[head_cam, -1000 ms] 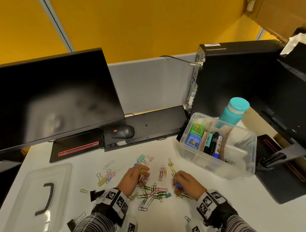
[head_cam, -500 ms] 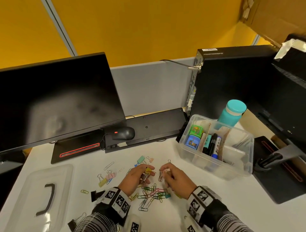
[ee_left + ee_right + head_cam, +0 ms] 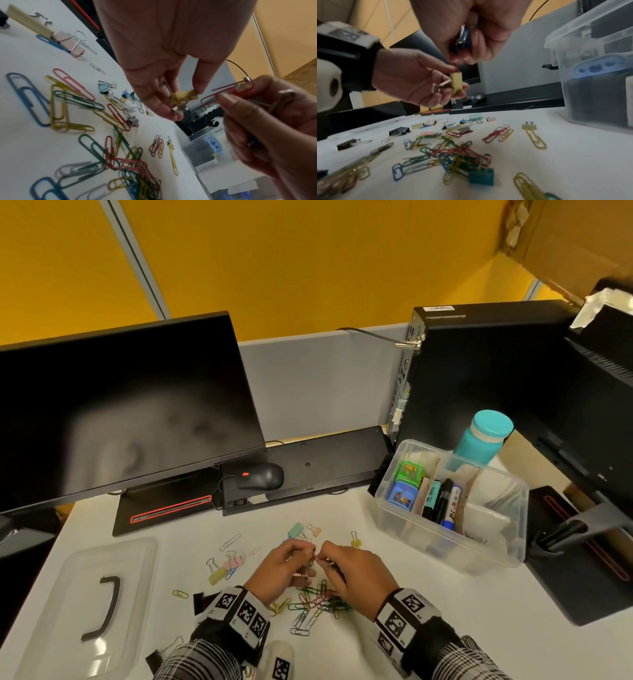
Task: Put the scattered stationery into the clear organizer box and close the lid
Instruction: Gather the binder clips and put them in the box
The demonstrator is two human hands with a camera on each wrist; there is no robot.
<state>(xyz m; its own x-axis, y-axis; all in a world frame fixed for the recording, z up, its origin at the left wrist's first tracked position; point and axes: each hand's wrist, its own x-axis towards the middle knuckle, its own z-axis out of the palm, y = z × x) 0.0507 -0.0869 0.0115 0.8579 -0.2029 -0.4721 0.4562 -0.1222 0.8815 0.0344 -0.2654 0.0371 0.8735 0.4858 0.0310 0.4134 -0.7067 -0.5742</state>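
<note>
Coloured paper clips (image 3: 315, 601) and binder clips (image 3: 226, 565) lie scattered on the white desk. My left hand (image 3: 284, 566) is raised above them and pinches a yellow binder clip (image 3: 184, 96) (image 3: 456, 83). My right hand (image 3: 349, 571) meets it fingertip to fingertip, pinching a red paper clip (image 3: 224, 90), with a blue binder clip (image 3: 463, 39) tucked in its curled fingers. The clear organizer box (image 3: 513, 549) stands open at the right, with markers, erasers and sharpeners inside. Its lid (image 3: 78, 604) lies flat at the left.
A monitor (image 3: 120, 412) and a black mouse (image 3: 262, 477) on a keyboard stand behind the clips. A computer tower (image 3: 479, 371) and a teal bottle (image 3: 486, 436) are behind the box. A black stand base (image 3: 579, 559) sits to its right.
Both hands rose off the desk and came together. My right hand moved left from the pile, bringing a red paper clip to the yellow binder clip in my left.
</note>
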